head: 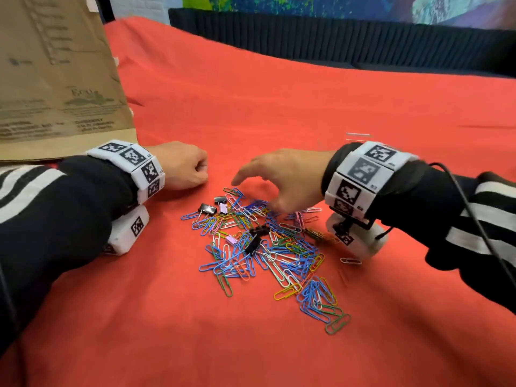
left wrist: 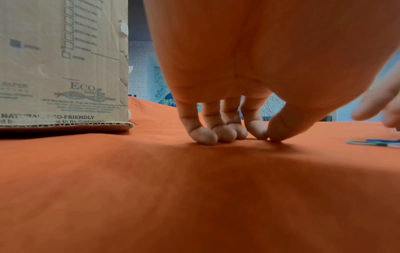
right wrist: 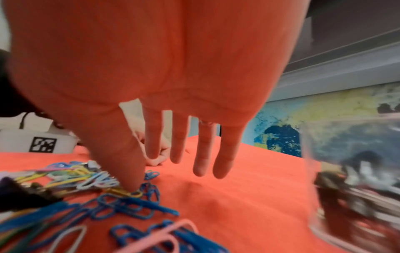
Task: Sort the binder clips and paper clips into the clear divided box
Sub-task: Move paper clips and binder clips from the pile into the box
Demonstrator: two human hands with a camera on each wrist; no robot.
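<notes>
A heap of coloured paper clips [head: 268, 252] lies on the red cloth, with several black binder clips [head: 208, 208] and a few pink ones [head: 231, 240] mixed in. My right hand [head: 255, 194] hovers over the heap's far edge with its fingers straight and spread. In the right wrist view its thumb [right wrist: 129, 174] touches blue and yellow paper clips [right wrist: 129, 195]. The clear box [right wrist: 355, 171] stands blurred at the right, with dark binder clips inside. My left hand [head: 199, 170] rests on the cloth left of the heap, fingers curled, fingertips [left wrist: 205, 135] on the fabric, holding nothing.
A tall cardboard box [head: 55, 79] stands just behind my left forearm. The red cloth [head: 279, 93] runs far back to a dark sofa [head: 363, 37]. One stray paper clip [head: 350, 261] lies apart near my right wrist.
</notes>
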